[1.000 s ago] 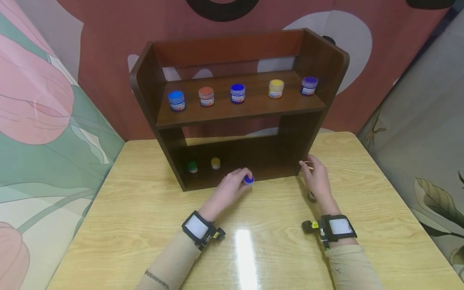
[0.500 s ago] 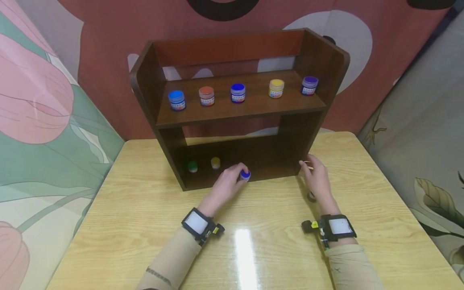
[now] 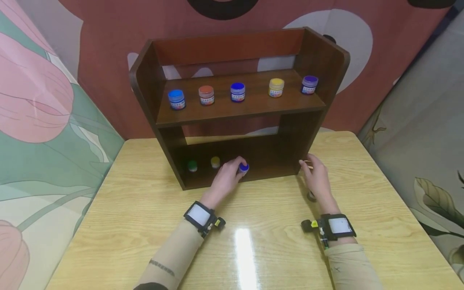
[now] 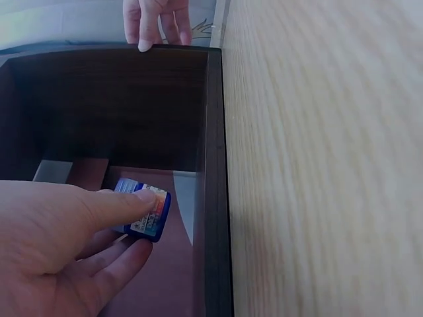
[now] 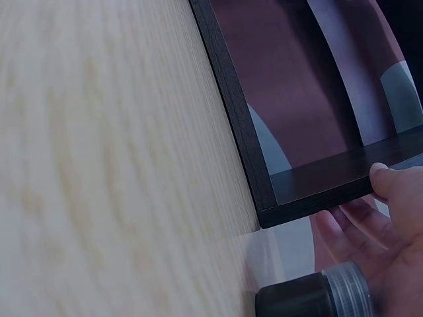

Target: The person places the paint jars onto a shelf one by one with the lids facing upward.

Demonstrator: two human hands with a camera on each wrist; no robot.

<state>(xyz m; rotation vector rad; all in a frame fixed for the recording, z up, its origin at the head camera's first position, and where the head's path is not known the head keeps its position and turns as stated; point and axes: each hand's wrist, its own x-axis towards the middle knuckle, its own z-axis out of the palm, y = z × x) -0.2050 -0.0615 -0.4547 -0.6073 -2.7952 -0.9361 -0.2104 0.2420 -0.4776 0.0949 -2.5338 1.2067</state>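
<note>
My left hand (image 3: pixel 225 178) pinches a small blue paint jar (image 3: pixel 243 168) between thumb and fingers, over the front of the lower board of a dark brown wooden shelf (image 3: pixel 232 50). The left wrist view shows the thumb across the printed label of the jar (image 4: pixel 153 211), which is tilted there. At the shelf's right side panel is my right hand (image 3: pixel 318 177). Its thumb (image 5: pixel 380 177) rests on the panel's front edge, with the other fingers along the outer side. A dark jar with a clear lid (image 5: pixel 307 290) stands on the table beneath that hand.
Left of the held jar, a green-lidded jar (image 3: pixel 192 166) and a yellow-lidded jar (image 3: pixel 215 162) stand on the lower board. Several jars line the upper board, including an orange one (image 3: pixel 206 96) and a purple one (image 3: pixel 309 85). The light wood table (image 3: pixel 145 225) bears the shelf.
My left hand has carried the blue jar slightly left and inward, from the shelf's front edge to over the lower board. The right hand has stayed at the side panel.
</note>
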